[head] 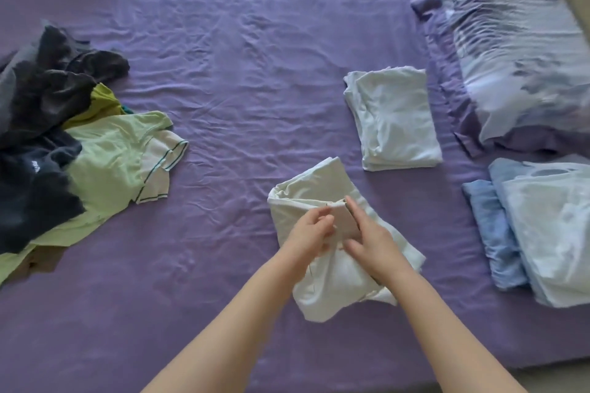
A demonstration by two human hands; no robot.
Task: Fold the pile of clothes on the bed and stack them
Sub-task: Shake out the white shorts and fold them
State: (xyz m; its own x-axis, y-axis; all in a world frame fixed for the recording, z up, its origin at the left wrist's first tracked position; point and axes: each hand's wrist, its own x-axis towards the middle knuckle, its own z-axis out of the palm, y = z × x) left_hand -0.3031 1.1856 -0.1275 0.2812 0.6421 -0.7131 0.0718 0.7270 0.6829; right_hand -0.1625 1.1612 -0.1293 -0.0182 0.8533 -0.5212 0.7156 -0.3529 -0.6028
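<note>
A white garment (335, 277) lies partly folded on the purple bed sheet (223, 73), near the front middle. My left hand (311, 233) pinches a fold of it at its centre. My right hand (370, 236) lies on the same fold with its fingers straight, pressing the cloth down. A folded white stack (396, 121) sits behind it to the right. An unfolded pile (57, 137) of dark, olive and light green clothes covers the left side.
A second stack of folded blue and pale clothes (536, 233) lies at the right edge. A rumpled patterned duvet (510, 41) fills the back right corner. Bare sheet stretches between the piles.
</note>
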